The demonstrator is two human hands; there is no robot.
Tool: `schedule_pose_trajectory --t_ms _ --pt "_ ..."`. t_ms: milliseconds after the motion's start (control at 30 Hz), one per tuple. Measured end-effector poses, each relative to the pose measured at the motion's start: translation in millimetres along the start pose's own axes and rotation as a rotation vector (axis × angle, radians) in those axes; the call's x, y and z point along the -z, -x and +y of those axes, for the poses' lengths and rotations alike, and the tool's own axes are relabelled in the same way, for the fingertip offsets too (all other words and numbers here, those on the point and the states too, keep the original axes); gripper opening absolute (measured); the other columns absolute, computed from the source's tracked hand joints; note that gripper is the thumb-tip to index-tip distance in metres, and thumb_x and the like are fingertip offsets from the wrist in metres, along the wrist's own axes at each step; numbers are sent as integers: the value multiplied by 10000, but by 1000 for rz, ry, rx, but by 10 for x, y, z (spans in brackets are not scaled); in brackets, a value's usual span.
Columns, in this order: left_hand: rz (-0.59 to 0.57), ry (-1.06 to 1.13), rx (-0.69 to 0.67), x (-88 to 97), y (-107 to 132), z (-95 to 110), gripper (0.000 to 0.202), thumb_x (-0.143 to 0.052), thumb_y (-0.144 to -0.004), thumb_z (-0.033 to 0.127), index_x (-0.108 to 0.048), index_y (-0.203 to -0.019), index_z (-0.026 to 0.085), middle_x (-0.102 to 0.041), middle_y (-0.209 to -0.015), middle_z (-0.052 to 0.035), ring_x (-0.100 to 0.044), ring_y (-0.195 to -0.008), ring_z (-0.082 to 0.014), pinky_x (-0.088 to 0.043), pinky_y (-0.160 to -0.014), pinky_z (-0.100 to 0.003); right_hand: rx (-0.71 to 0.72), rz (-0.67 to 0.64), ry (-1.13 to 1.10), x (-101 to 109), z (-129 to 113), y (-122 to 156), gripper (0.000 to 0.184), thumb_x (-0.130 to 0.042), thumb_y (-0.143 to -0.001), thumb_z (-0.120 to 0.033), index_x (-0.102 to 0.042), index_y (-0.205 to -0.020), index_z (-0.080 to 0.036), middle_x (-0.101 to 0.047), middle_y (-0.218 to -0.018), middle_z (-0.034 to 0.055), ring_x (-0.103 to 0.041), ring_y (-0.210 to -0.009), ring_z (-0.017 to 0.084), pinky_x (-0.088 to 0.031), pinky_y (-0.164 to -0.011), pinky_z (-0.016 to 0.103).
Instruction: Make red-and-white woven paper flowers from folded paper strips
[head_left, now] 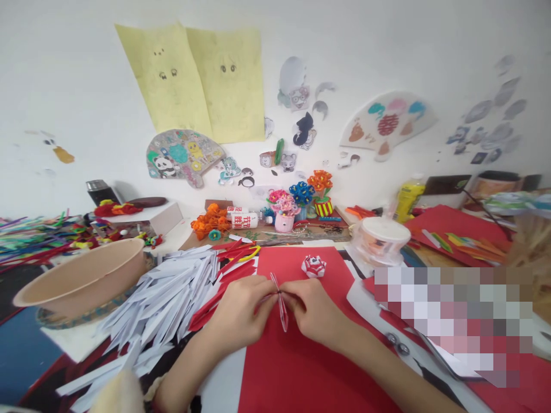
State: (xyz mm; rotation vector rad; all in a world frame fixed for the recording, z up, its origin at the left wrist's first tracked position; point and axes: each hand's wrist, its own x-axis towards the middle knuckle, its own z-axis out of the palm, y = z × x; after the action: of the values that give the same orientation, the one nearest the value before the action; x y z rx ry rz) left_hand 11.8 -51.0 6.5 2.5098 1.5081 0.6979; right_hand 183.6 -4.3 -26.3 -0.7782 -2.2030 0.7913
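Over a large red paper sheet (297, 367), my two hands meet at a small folded paper piece (283, 312) with white and red edges, seen nearly edge-on. My left hand (245, 304) pinches it from the left, thumb and fingers closed at its middle. From the other side my right hand (312, 307) pinches the same spot. The fingertips hide the centre of the piece. Just beyond my right hand, a small red and white folded paper ball (314, 266) rests on the red sheet.
White folded paper strips (167, 287) are heaped on the left, beside a beige basin (86, 281). Pipe-cleaner flowers (301, 198) stand along the wall. A white round container (383, 232) and a yellow bottle (408, 198) are at the back right. Part of the right side is pixelated.
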Motion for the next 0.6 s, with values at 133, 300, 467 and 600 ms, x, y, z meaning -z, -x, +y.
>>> schedule_pose_trajectory --t_ms 133,300,467,600 --pt "-74 33 59 99 -10 -94 203 -472 -896 222 -659 -827 182 -661 -755 -25 -572 -682 -153 -395 -638 -239 -37 -133 -127 22 -50 -16 216 -433 -880 -145 -516 -683 -175 -541 -611 -19 -459 -534 101 -326 -526 207" --pt "-140 179 38 191 -3 -179 168 -531 -881 253 -682 -861 182 -713 -834 -6 -606 -760 -145 -412 -742 -237 -101 -231 -280 6 -74 6 261 -423 -896 -152 -534 -660 -169 -531 -555 -32 -496 -490 91 -361 -500 189" --pt "-153 345 58 215 2 -147 201 -534 -883 258 -681 -791 157 -711 -785 -12 -615 -734 -136 -424 -728 -218 -141 -273 -430 -1 -71 33 288 -430 -926 -227 -549 -671 -164 -576 -563 -16 -507 -443 86 -370 -456 182" --pt "-128 497 64 225 -2 -97 229 -547 -871 241 -667 -701 146 -691 -679 -6 -610 -661 -124 -430 -696 -208 -164 -304 -553 30 -85 25 341 -454 -940 -374 -560 -694 -163 -597 -581 -4 -518 -426 87 -358 -433 182"
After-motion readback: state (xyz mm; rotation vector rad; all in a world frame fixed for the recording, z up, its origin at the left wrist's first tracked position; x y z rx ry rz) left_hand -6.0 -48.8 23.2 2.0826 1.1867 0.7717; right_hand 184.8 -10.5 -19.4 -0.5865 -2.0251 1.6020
